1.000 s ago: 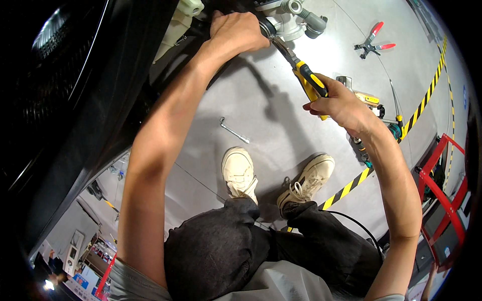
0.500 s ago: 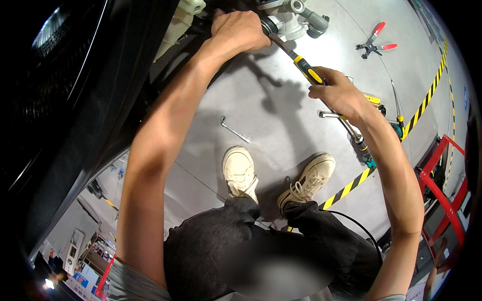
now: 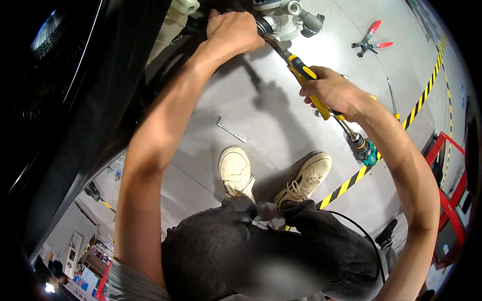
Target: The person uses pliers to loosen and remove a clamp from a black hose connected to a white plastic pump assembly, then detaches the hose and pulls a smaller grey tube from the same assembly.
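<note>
My left hand (image 3: 232, 34) is curled beside a black round coupling (image 3: 264, 26) at the top, its fingertips hidden; what it grips is unclear. The coupling joins a white plastic fitting (image 3: 285, 27) with a grey elbow (image 3: 312, 24). My right hand (image 3: 329, 93) grips long pliers with yellow-and-black handles (image 3: 304, 69), angled up-left so their metal jaws reach the coupling beside my left hand. A cream plastic part (image 3: 168, 27) is left of that hand.
A black vehicle body (image 3: 75, 100) fills the left. On the grey floor lie a socket wrench (image 3: 230, 129), red-handled pliers (image 3: 370, 42), a teal-and-black tool (image 3: 365, 150) and striped tape (image 3: 349, 184). A red frame (image 3: 444, 205) stands at right; my feet are below.
The yellow pliers' handles have shifted and turned in my right hand. My right forearm has swung outward to the right. My left hand stays at the coupling.
</note>
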The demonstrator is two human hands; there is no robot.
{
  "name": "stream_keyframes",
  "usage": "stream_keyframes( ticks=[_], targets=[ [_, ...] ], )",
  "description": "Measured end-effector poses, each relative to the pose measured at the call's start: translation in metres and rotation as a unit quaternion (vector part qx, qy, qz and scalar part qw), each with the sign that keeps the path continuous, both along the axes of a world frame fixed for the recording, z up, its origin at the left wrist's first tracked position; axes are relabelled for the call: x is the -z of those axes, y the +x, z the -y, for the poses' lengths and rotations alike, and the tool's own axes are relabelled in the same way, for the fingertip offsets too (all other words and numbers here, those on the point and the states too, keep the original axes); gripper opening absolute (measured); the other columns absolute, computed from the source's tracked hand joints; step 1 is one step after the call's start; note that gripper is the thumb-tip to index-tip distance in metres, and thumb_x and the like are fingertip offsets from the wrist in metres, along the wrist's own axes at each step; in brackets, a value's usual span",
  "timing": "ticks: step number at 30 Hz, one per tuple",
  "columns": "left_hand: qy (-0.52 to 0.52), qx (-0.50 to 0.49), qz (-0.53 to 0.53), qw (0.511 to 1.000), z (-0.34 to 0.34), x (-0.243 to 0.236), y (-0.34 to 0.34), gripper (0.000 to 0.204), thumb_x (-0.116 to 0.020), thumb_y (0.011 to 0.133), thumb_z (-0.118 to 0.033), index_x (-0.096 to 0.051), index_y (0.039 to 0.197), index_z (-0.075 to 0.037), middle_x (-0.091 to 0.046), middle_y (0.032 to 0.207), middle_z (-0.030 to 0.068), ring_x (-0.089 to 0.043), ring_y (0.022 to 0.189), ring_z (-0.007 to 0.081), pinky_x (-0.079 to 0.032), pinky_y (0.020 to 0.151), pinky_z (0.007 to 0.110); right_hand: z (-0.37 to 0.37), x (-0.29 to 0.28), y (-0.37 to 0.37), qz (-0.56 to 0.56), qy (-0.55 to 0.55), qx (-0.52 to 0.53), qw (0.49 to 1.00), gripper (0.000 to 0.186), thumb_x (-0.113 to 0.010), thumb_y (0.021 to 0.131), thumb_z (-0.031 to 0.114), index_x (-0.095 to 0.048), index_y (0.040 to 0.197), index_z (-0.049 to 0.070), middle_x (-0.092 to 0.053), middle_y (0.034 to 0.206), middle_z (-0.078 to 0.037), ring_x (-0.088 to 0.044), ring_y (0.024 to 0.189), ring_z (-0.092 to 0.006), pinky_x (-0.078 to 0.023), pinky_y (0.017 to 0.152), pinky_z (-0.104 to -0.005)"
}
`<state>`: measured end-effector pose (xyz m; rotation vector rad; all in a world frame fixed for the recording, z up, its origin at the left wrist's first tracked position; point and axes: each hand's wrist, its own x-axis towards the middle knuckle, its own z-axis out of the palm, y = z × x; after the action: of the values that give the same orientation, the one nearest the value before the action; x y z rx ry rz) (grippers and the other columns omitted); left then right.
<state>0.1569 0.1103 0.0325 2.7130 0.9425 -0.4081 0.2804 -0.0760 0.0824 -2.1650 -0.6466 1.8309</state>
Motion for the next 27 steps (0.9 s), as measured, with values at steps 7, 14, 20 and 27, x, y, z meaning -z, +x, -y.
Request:
stream_keyframes(
  ticks=[7, 14, 20, 27],
  targets=[
    [-0.003, 0.005, 0.012, 1.000, 0.001, 0.000, 0.001, 0.040, -0.074, 0.071, -0.038, -0.075, 0.082, 0.000, -0.072, 0.079, 0.0197, -0.071, 0.082, 0.0349, -0.047, 0.090, 0.044, 0.006, 0.010, -0.008, 0.004, 0.035, 0.023, 0.999, 0.025, -0.057, 0.088, 0.013, -0.056, 0.109, 0.000, -0.055, 0.084, -0.006, -0.054, 0.077, -0.0140, -0.048, 0.069, -0.0311],
    [0.010, 0.002, 0.038, 0.999, 0.006, 0.000, 0.000, 0.035, -0.072, 0.072, -0.036, -0.075, 0.078, -0.002, -0.072, 0.078, 0.0196, -0.071, 0.081, 0.0349, -0.045, 0.090, 0.044, 0.010, 0.014, -0.008, 0.008, 0.041, 0.017, 0.999, 0.020, -0.055, 0.087, 0.012, -0.055, 0.102, 0.000, -0.053, 0.079, -0.005, -0.051, 0.068, -0.0121, -0.046, 0.059, -0.0288],
    [0.065, -0.010, 0.083, 0.994, 0.011, 0.014, -0.004, 0.024, -0.070, 0.075, -0.029, -0.076, 0.074, -0.006, -0.072, 0.073, 0.0174, -0.071, 0.075, 0.0331, -0.041, 0.094, 0.049, -0.003, 0.000, 0.001, 0.025, 0.000, -0.001, 1.000, 0.017, -0.056, 0.085, 0.016, -0.055, 0.094, 0.001, -0.052, 0.074, -0.003, -0.050, 0.063, -0.0119, -0.045, 0.056, -0.0288],
    [0.112, -0.028, 0.109, 0.987, 0.022, 0.018, -0.001, 0.024, -0.069, 0.079, -0.029, -0.076, 0.073, -0.007, -0.072, 0.073, 0.0176, -0.070, 0.077, 0.0324, -0.039, 0.092, 0.047, -0.034, -0.048, -0.003, 0.065, -0.080, -0.012, 0.995, 0.013, -0.052, 0.080, 0.013, -0.055, 0.074, 0.001, -0.052, 0.065, -0.006, -0.049, 0.052, -0.0146, -0.041, 0.048, -0.0301]
  ],
)
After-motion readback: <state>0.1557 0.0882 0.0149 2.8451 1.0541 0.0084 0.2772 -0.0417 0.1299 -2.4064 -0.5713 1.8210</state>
